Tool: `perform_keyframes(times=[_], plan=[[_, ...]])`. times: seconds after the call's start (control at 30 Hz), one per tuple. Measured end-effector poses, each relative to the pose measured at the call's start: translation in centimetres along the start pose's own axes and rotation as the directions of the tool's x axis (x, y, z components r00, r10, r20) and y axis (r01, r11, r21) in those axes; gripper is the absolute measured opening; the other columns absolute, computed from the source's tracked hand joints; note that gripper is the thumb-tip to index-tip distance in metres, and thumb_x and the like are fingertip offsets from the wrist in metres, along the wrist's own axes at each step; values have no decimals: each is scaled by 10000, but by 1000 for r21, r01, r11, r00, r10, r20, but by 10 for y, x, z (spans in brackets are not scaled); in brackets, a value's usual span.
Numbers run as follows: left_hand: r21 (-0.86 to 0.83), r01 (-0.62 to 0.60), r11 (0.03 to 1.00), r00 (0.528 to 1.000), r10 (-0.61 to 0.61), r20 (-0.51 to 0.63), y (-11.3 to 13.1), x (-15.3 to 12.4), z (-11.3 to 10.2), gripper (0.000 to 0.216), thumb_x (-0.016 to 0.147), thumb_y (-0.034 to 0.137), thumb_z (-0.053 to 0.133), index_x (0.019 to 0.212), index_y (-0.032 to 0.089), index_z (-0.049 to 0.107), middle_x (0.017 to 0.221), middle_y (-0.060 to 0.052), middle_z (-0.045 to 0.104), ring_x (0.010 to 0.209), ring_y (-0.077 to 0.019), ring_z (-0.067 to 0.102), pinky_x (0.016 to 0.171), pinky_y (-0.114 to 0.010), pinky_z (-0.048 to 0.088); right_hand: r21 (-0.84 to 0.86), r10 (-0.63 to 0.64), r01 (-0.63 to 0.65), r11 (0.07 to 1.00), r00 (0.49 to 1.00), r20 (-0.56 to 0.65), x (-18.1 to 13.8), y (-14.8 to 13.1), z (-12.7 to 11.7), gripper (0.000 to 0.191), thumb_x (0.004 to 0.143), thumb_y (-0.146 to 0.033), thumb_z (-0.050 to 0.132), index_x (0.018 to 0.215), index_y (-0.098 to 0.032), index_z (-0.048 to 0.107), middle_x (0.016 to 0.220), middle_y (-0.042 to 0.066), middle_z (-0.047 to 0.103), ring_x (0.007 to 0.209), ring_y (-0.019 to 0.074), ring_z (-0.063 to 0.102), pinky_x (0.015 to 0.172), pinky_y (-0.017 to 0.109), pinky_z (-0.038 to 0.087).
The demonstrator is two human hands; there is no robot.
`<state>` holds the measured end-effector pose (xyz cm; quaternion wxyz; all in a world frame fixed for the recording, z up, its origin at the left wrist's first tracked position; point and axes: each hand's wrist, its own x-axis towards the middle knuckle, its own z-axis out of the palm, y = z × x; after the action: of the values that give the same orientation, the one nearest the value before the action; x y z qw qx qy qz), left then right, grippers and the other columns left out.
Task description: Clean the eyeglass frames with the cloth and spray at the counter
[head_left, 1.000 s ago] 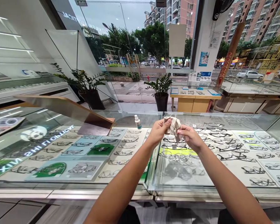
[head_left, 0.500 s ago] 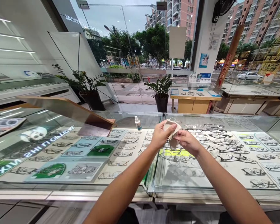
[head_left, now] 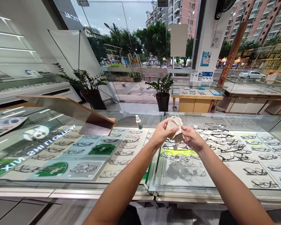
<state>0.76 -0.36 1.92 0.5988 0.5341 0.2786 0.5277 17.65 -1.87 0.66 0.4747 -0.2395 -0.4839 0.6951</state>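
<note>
My left hand (head_left: 160, 134) and my right hand (head_left: 192, 138) meet above a glass display counter (head_left: 192, 184). Both pinch a beige cleaning cloth (head_left: 174, 125) that is wrapped round a pair of glasses, of which only a bit of thin frame shows at the top and below the cloth. The fingers of both hands are closed on the cloth. A small white spray bottle (head_left: 138, 122) stands on the glass just left of my left hand.
Rows of spectacle frames (head_left: 227, 147) lie under the glass. A tilted counter mirror on a wooden stand (head_left: 89, 117) sits at the left. Two potted plants (head_left: 162, 92) and another wooden counter (head_left: 196, 101) stand behind, before the shop window.
The hands have shifted the cloth over the glasses, rubbing it; the cloth sits slightly higher and more bunched than before. The view has barely moved.
</note>
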Motion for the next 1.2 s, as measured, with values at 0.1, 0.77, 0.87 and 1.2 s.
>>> perform_keyframes(times=[0.1,0.77,0.87,1.2], plan=[[48,-69,997,995,72,-69,-3,-1,3,522,564,521,959,805,143,692,667,17,646,572,-86,536,547,-203,415,-41,-9,10,999,1000,26,-2,6,5,378,622,-473,955,747,-190,738,701,5,651,666,143,545,650,281,418],[179,-183,967,819,251,-516,-1,30,-43,466,884,651,654,826,189,639,683,8,607,573,-119,521,554,-237,416,-119,-180,163,980,972,-151,6,-11,-16,341,655,-497,929,726,-229,731,1275,60,675,1199,243,570,1060,385,425],[479,-147,866,735,419,-533,3,29,-55,376,951,550,585,816,204,642,665,15,563,612,-139,495,596,-250,377,-86,-177,164,983,970,-168,5,-15,-18,348,642,-484,942,730,-239,711,1069,45,730,1173,238,606,1080,392,417],[829,406,383,756,369,-541,5,25,-66,385,951,440,463,642,227,546,667,-38,623,676,-213,543,640,-312,312,-79,-184,173,982,969,-164,5,-18,-20,388,657,-507,932,752,-251,656,917,16,717,1039,213,655,1047,397,443]])
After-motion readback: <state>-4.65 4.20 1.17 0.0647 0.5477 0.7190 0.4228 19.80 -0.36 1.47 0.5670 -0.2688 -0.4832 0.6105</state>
